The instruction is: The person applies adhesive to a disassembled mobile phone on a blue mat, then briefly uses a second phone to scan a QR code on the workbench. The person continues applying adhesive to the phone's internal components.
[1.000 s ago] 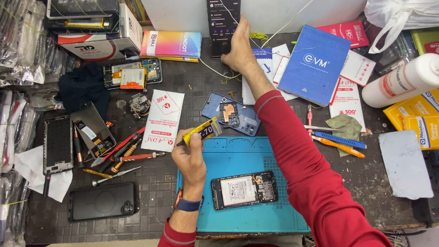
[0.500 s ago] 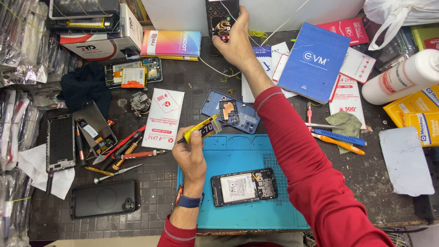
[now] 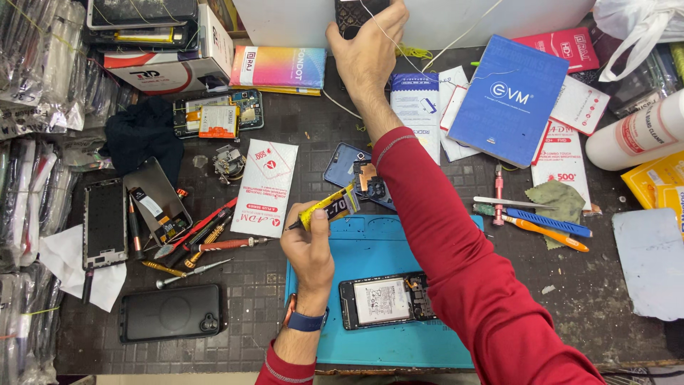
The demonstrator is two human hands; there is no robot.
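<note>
Hands were well apart at the moment of inspection. The left hand was closed around a yellow glue tube, held over the upper left corner of the blue mat, nozzle pointing left toward a white packet. The right hand was stretched to the far edge of the table, fingers clamped on a dark phone part that was cut off by the top of the view; a thin white wire crossed over it.

An opened phone, its white battery showing, lay flat on the mat, just right of the left wrist. The red sleeve of the right arm ran diagonally over the mat and covered the phone's right end, as well as part of a blue phone back lying above the mat.

Screwdrivers were scattered left of the mat, with a black phone case below them. To the right of the sleeve lay an orange-handled tool, a blue-handled tool and a green cloth. A blue box and a white bottle stood farther back.
</note>
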